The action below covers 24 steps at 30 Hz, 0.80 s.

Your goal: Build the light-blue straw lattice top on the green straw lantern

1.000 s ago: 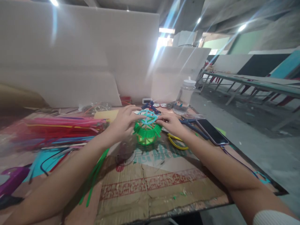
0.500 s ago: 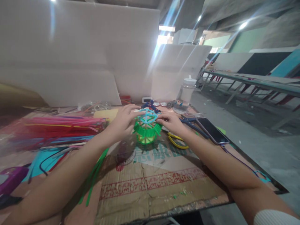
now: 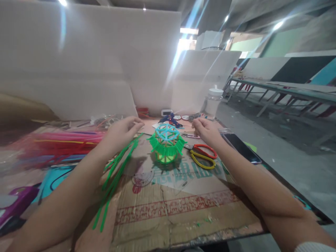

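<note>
A small lantern-like model (image 3: pixel 167 143) stands upright on the cardboard, with a light-blue spoked top, a green fringed skirt and a green base. Left of it hovers my left hand (image 3: pixel 125 131), fingers loosely bent, thumb apart, nothing held. Green strips (image 3: pixel 115 182) lie below that hand. On the model's other side, my right hand (image 3: pixel 206 131) has its fingers curled in, with nothing visible in them. Just under those fingers lies a slim tool with a pink edge (image 3: pixel 191 135). Scissors with red and yellow handles (image 3: pixel 203 155) rest nearer to me. Neither hand touches the model.
A glue gun (image 3: pixel 172 120) lies behind the model. A lidded clear bottle (image 3: pixel 214 103) and a phone (image 3: pixel 243 148) are on the right. Bundled pink and red strips (image 3: pixel 65 143) and a purple tool (image 3: pixel 21 203) lie left. White boards (image 3: pixel 91 52) stand behind.
Both hands have let go of the model and drawn apart, left hand to the left, right hand to the right. The model stays standing, and the scissors now show fully.
</note>
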Available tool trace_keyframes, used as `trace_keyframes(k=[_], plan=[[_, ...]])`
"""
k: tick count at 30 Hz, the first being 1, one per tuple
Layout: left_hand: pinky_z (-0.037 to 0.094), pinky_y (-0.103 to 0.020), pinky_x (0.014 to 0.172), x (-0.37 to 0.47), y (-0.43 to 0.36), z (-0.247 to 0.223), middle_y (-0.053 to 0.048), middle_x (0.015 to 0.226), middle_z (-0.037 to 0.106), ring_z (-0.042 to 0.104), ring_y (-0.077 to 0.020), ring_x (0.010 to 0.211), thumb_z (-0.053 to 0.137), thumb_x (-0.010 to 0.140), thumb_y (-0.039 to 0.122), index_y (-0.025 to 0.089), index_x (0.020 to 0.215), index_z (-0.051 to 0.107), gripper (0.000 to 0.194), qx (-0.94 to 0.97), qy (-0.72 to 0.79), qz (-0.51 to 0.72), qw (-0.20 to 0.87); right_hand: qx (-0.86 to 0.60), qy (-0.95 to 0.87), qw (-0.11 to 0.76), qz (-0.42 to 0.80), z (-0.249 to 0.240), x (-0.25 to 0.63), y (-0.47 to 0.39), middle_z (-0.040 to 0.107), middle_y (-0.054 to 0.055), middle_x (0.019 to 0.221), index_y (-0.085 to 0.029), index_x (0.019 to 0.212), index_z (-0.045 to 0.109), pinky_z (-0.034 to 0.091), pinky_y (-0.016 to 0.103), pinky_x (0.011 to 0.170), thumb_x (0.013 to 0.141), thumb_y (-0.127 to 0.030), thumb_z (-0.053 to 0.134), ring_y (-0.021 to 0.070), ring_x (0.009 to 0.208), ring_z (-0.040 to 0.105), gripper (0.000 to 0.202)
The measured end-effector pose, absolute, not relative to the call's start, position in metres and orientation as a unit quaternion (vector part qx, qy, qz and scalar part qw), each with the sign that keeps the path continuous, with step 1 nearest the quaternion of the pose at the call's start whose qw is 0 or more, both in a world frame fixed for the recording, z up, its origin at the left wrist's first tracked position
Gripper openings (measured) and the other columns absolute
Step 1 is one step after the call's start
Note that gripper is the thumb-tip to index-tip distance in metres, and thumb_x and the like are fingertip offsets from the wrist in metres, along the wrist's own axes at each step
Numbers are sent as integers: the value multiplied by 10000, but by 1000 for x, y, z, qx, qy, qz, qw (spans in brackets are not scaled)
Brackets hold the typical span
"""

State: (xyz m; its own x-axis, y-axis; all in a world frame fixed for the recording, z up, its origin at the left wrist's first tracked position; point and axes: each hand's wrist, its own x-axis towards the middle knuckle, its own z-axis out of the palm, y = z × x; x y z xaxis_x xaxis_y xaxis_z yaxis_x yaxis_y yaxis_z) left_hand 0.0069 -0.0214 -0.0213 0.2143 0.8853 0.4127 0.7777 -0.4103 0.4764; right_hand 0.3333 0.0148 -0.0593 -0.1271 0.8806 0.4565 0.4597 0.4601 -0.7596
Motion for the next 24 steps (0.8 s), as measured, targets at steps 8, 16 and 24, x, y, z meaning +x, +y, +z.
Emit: trace_keyframes(k=[8, 16, 24], plan=[[399, -321, 631, -4, -33, 1, -41, 731, 678, 613, -235, 748, 384, 954, 486, 197, 813, 691, 445, 770, 568, 291, 15, -476, -694, 516, 159, -43, 351, 12, 517, -34, 553, -214, 825, 685, 312, 249, 443, 913, -431, 618, 106, 454, 409, 243], [438, -309, 597, -9, -40, -49, -31, 733, 755, 671, -235, 638, 705, 744, 426, 281, 780, 772, 163, 856, 494, 37, 151, -462, -704, 499, 205, -39, 343, 8, 638, -22, 688, -228, 934, 691, 466, 258, 497, 799, -293, 739, 121, 519, 592, 157], [507, -349, 716, -24, -17, -60, -66, 832, 783, 711, -280, 742, 644, 779, 473, 283, 865, 772, 245, 835, 533, 83, 110, -507, -679, 511, 139, -41, 345, 7, 713, 34, 823, -213, 896, 706, 393, 259, 484, 921, -330, 597, 120, 547, 567, 162]])
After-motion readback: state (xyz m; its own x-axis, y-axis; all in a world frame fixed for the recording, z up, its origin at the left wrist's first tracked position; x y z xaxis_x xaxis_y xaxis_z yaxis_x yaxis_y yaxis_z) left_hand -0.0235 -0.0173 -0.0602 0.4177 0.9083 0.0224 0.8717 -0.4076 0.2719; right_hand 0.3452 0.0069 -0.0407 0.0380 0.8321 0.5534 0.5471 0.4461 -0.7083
